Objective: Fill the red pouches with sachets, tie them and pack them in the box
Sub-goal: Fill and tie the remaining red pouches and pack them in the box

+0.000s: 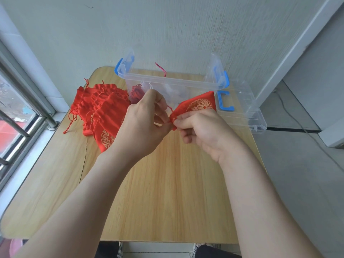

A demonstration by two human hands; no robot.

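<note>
Wooden table (167, 183), pale wall (186, 25). Before a clear box (167, 80), a red pouch (199, 105) is held aloft: its gathered mouth is pinched by the right hand (202, 131), its cord (169, 108) by the left hand (143, 123). Should the cord slip, the mouth may be left loose.

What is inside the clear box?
The clear box holds a dark red pouch and whitish sachets; the left hand, holding another pouch, hides part of its front.
</note>
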